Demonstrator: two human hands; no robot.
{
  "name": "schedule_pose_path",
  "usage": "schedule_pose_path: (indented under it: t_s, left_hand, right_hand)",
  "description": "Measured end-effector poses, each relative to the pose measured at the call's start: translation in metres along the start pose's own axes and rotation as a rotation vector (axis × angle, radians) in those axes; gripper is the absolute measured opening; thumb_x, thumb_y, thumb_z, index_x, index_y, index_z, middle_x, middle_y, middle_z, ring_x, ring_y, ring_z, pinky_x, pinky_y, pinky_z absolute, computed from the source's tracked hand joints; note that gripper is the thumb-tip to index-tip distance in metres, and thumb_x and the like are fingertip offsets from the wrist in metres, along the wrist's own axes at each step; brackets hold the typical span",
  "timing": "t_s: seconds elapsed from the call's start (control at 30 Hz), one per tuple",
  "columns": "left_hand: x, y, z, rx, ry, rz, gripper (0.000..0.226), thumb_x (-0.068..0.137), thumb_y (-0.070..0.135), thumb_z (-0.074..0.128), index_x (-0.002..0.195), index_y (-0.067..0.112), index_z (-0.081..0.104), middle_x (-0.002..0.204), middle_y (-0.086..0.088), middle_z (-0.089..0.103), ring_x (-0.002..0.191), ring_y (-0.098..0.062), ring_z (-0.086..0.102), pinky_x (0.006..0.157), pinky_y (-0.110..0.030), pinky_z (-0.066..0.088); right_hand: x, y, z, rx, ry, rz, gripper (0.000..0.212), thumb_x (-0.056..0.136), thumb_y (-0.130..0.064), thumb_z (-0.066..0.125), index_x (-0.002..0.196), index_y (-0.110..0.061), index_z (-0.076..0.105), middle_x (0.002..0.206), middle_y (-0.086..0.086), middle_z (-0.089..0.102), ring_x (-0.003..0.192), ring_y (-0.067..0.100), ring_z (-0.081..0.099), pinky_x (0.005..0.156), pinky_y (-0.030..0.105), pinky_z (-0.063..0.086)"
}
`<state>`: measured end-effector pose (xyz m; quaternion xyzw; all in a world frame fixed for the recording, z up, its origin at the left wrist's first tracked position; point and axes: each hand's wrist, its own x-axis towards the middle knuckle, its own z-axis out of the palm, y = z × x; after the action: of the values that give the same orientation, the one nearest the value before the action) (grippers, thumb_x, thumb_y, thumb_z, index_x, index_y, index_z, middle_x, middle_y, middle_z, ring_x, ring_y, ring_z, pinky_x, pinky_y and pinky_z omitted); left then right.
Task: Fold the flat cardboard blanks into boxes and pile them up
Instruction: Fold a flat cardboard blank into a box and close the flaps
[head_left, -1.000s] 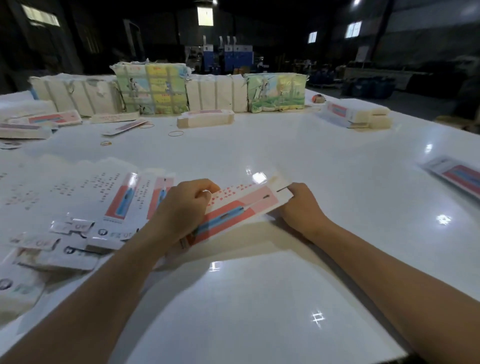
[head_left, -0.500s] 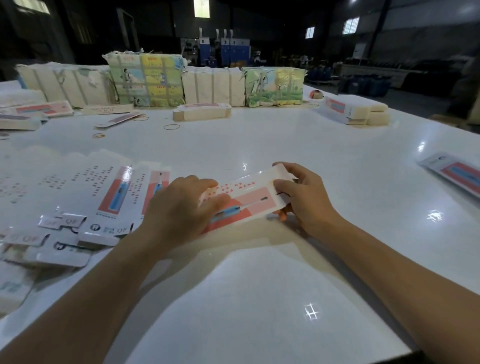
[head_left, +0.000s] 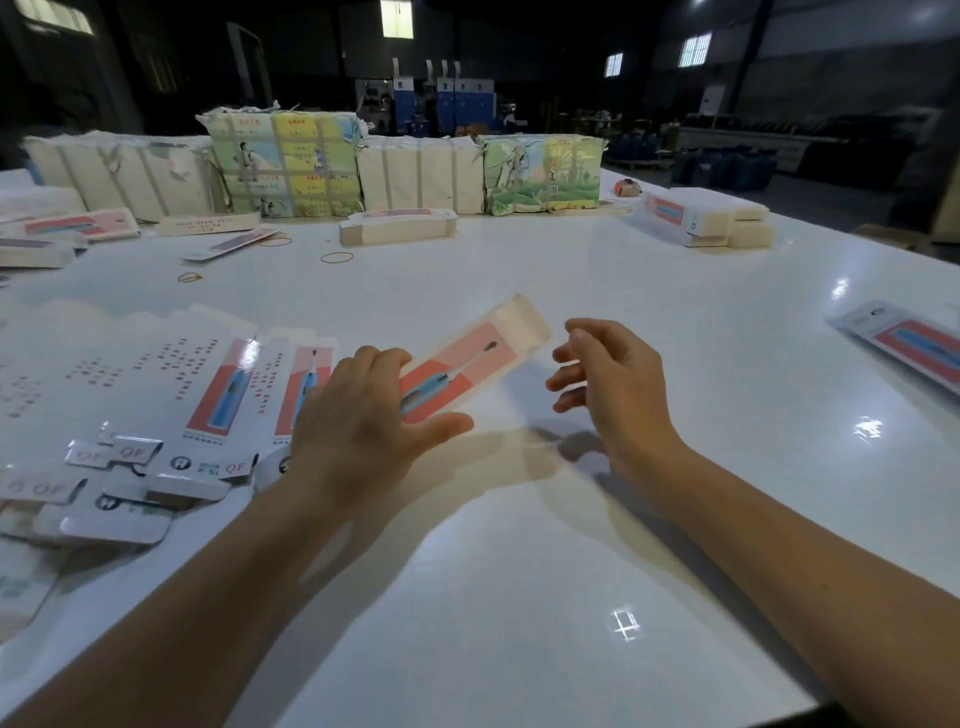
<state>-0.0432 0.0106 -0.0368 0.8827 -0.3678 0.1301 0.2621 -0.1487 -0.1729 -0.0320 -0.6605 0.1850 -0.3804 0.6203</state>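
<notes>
The left hand (head_left: 358, 415) grips the near end of a partly formed box (head_left: 467, 358) above the white desk (head_left: 519, 597). The right hand (head_left: 618, 384) hovers just beside it, fingers loosely curled, holding nothing. Flat blanks (head_left: 156, 374) lie to the left.

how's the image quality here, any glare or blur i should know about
Head view: dim hall, dark background; small bright ceiling-light reflections spot the glossy white table; the right hand and the half-folded pink-and-blue printed cardboard blank gripped by the left hand are motion-blurred; wide-angle bending curves the table edges; shiny flat blanks at left show sheen.
</notes>
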Motion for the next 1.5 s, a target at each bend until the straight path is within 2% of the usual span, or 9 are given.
schedule_pose_path:
  t_s: [0.3, 0.47, 0.53, 0.67, 0.8, 0.9, 1.27, 1.4, 1.5]
  left_hand:
    - [-0.002, 0.007, -0.001, 0.068, -0.030, 0.009, 0.079, 0.065, 0.081, 0.041, 0.118, 0.023, 0.051, 0.112, 0.004, 0.057, 0.087, -0.012, 0.050, 0.073, -0.028, 0.038]
    - [-0.004, 0.009, -0.001, 0.092, -0.048, 0.014, 0.078, 0.060, 0.073, 0.039, 0.117, 0.022, 0.052, 0.110, 0.004, 0.058, 0.084, -0.011, 0.050, 0.070, -0.026, 0.037]
    - [-0.004, 0.009, -0.001, 0.104, -0.044, 0.026, 0.079, 0.059, 0.073, 0.039, 0.117, 0.021, 0.053, 0.110, 0.004, 0.058, 0.083, -0.010, 0.049, 0.070, -0.026, 0.037]
    - [-0.005, 0.008, 0.000, 0.160, -0.045, 0.055, 0.083, 0.059, 0.075, 0.037, 0.120, 0.022, 0.052, 0.113, 0.003, 0.059, 0.085, -0.009, 0.047, 0.071, -0.026, 0.037]
    - [-0.003, 0.010, 0.003, 0.227, -0.062, 0.066, 0.086, 0.058, 0.077, 0.033, 0.123, 0.023, 0.050, 0.115, 0.005, 0.057, 0.087, -0.008, 0.044, 0.072, -0.025, 0.035]
    - [-0.004, 0.012, 0.003, 0.247, -0.060, 0.069, 0.087, 0.058, 0.077, 0.031, 0.124, 0.023, 0.050, 0.116, 0.005, 0.057, 0.087, -0.008, 0.043, 0.072, -0.024, 0.035]
    - [-0.007, 0.016, 0.002, 0.254, -0.035, 0.092, 0.084, 0.060, 0.074, 0.031, 0.122, 0.021, 0.051, 0.114, 0.003, 0.058, 0.085, -0.008, 0.043, 0.070, -0.024, 0.035]
    - [-0.007, 0.015, 0.000, 0.170, -0.024, 0.058, 0.080, 0.061, 0.075, 0.033, 0.118, 0.021, 0.052, 0.108, 0.004, 0.058, 0.084, -0.010, 0.047, 0.068, -0.026, 0.036]
    - [-0.009, 0.016, -0.001, 0.107, -0.005, 0.069, 0.077, 0.062, 0.075, 0.035, 0.114, 0.021, 0.053, 0.104, 0.005, 0.057, 0.082, -0.012, 0.051, 0.066, -0.026, 0.037]
  right_hand:
    - [-0.013, 0.005, 0.012, -0.242, -0.112, -0.257, 0.039, 0.089, -0.009, 0.059, 0.080, -0.047, 0.065, 0.085, -0.004, 0.065, 0.070, 0.008, 0.059, 0.062, 0.026, 0.051]
    - [-0.016, 0.004, 0.011, -0.303, -0.122, -0.232, 0.032, 0.088, -0.005, 0.059, 0.078, -0.033, 0.072, 0.080, 0.002, 0.065, 0.068, 0.014, 0.061, 0.067, 0.036, 0.052]
    - [-0.017, 0.005, 0.011, -0.292, -0.145, -0.206, 0.032, 0.090, -0.005, 0.056, 0.101, -0.032, 0.070, 0.081, -0.002, 0.064, 0.065, 0.007, 0.059, 0.063, 0.028, 0.051]
    - [-0.017, 0.007, 0.012, -0.315, -0.228, -0.097, 0.057, 0.096, -0.013, 0.051, 0.146, -0.028, 0.029, 0.088, 0.004, 0.061, 0.072, 0.011, 0.055, 0.070, 0.029, 0.053]
    - [-0.016, 0.004, 0.013, -0.343, -0.206, -0.118, 0.020, 0.094, -0.015, 0.054, 0.112, -0.020, 0.059, 0.077, -0.002, 0.060, 0.062, 0.005, 0.052, 0.062, 0.026, 0.045]
    - [-0.017, 0.005, 0.013, -0.433, -0.197, -0.202, 0.019, 0.093, -0.011, 0.052, 0.089, -0.025, 0.064, 0.082, -0.006, 0.064, 0.072, 0.007, 0.057, 0.066, 0.018, 0.044]
    - [-0.012, 0.007, 0.009, -0.697, -0.182, -0.332, 0.015, 0.093, -0.018, 0.052, 0.096, -0.014, 0.066, 0.095, -0.001, 0.058, 0.080, 0.009, 0.053, 0.071, 0.024, 0.042]
    - [-0.004, 0.005, 0.001, -0.785, -0.031, -0.375, 0.071, 0.083, -0.044, 0.066, 0.143, -0.024, 0.033, 0.140, -0.001, 0.029, 0.124, 0.014, 0.033, 0.091, 0.016, 0.035]
    - [0.000, 0.003, 0.001, -0.223, -0.088, 0.026, 0.098, 0.076, -0.032, 0.077, 0.149, -0.033, 0.012, 0.139, -0.001, 0.036, 0.118, 0.018, 0.049, 0.097, 0.036, 0.046]
